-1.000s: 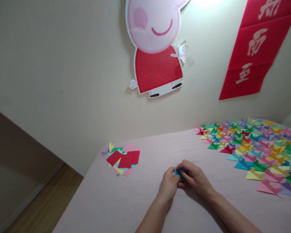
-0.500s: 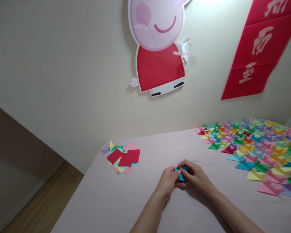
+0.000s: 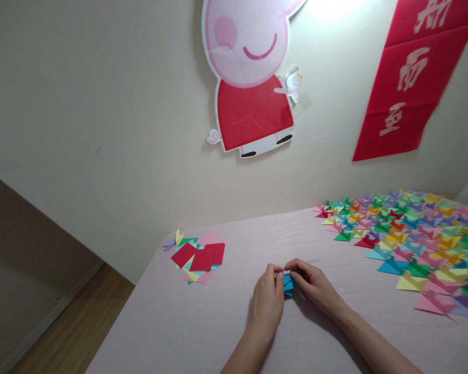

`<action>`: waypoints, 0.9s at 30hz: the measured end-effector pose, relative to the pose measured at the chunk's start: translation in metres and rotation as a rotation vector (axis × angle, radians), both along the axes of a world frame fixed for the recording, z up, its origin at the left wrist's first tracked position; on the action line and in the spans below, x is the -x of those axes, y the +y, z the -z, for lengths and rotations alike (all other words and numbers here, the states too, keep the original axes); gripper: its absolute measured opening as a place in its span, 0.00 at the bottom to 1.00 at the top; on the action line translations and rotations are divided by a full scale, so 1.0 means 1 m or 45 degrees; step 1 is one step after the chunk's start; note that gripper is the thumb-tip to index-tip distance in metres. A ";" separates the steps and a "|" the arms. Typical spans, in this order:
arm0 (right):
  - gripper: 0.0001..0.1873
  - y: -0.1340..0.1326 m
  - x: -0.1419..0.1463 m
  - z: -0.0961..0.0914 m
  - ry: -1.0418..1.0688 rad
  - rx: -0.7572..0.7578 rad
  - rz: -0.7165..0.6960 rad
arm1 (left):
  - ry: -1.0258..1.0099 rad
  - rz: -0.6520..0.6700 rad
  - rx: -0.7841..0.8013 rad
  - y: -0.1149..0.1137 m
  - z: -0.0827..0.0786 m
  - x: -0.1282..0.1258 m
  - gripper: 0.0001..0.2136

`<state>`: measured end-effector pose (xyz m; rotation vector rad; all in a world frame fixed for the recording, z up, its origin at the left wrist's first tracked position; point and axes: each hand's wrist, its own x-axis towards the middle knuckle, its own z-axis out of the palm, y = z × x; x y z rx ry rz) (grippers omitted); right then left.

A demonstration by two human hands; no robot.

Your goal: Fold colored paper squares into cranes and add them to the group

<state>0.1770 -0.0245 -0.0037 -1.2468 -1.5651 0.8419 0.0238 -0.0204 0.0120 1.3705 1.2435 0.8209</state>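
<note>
Between my two hands is a small blue folded paper (image 3: 289, 285), near the middle of the cloth-covered surface (image 3: 171, 332). My left hand (image 3: 269, 296) is closed on its left side, back of the hand turned up and fingertips at the upper edge. On the other side my right hand (image 3: 312, 283) pinches the paper, thumb and forefinger meeting near its top. The fingertips of both hands nearly touch there. Parts of the paper are hidden behind the fingers.
Rows of colourful folded paper birds (image 3: 409, 267) cover the right side. Loose square paper sheets (image 3: 207, 256), red ones on top, lie at the left, beside a yellow folded paper piece (image 3: 179, 237). A wall (image 3: 140, 156) with a pig cutout (image 3: 253, 114) rises behind.
My left hand has turned over the paper, its fingertips moving up to the top edge. The blue paper sits slightly lower and further left. The view has shifted a little.
</note>
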 end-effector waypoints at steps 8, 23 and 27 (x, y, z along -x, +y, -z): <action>0.11 -0.002 0.012 0.004 -0.419 -0.058 0.052 | 1.271 0.171 -1.069 -0.046 0.021 0.007 0.23; 0.08 0.004 0.016 0.003 -0.693 -0.120 0.130 | 1.455 0.224 -1.080 -0.051 0.037 0.005 0.20; 0.08 0.006 0.011 0.007 -0.739 -0.121 0.183 | 1.455 0.201 -1.112 -0.051 0.035 0.005 0.21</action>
